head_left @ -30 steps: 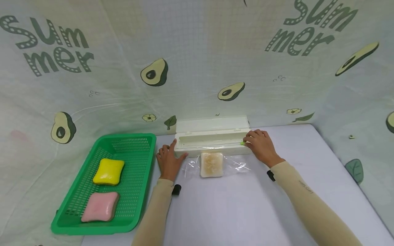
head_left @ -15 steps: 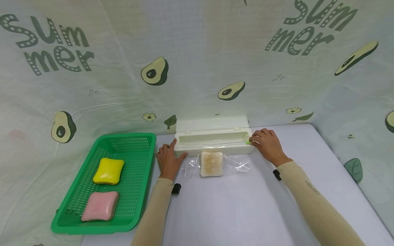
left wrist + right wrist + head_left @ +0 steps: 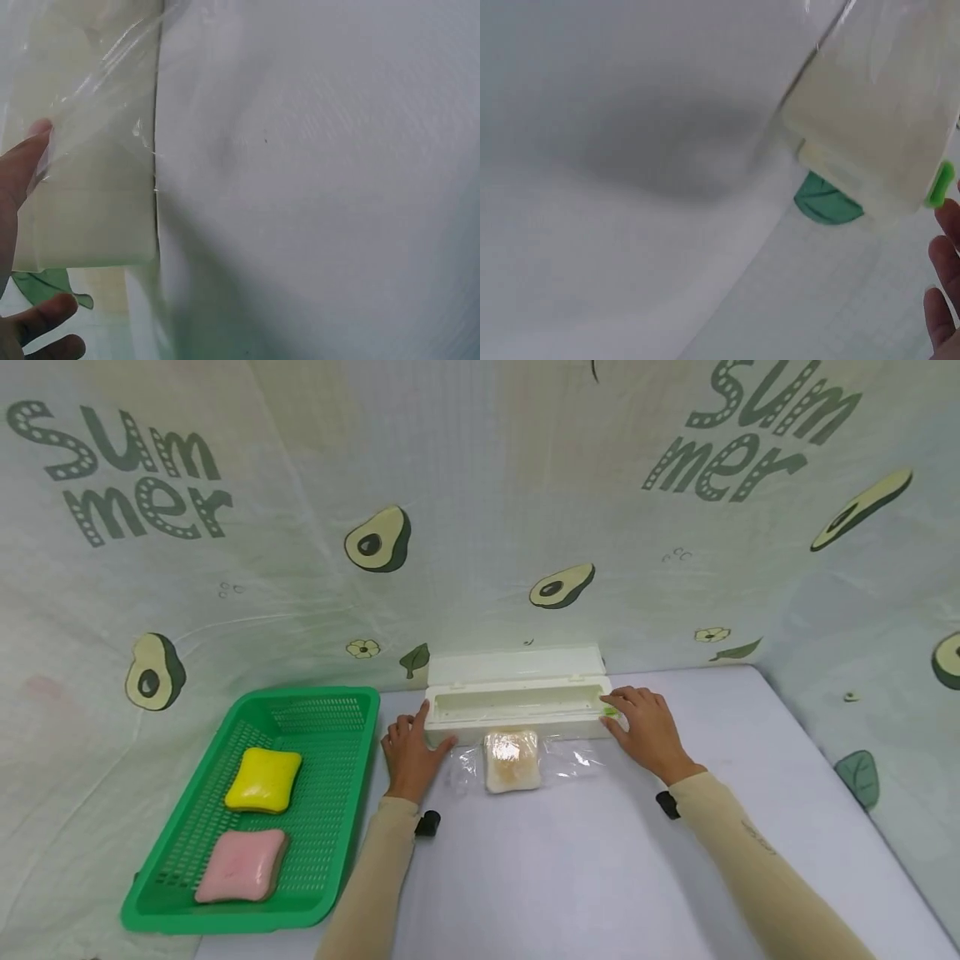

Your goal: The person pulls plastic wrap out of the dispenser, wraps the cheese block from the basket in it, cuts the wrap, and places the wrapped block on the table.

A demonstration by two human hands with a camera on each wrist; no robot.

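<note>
Film (image 3: 570, 758), clear and wrinkled, flanks the square, browned slice (image 3: 512, 763) before the long white box (image 3: 517, 702). The left hand (image 3: 411, 753), fingers spread, touches its left end; the right hand (image 3: 648, 732), thumb and fingers parted, meets the green tab (image 3: 940, 184).

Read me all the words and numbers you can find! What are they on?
"sum mer", in two lines, on the left of the patterned backdrop.
"sum mer" again, in two lines, on the right of that backdrop.
Small dark lettering on the right sleeve: too small and blurred to read.
No numbers that I can read, and no writing shows on the white box.
</note>
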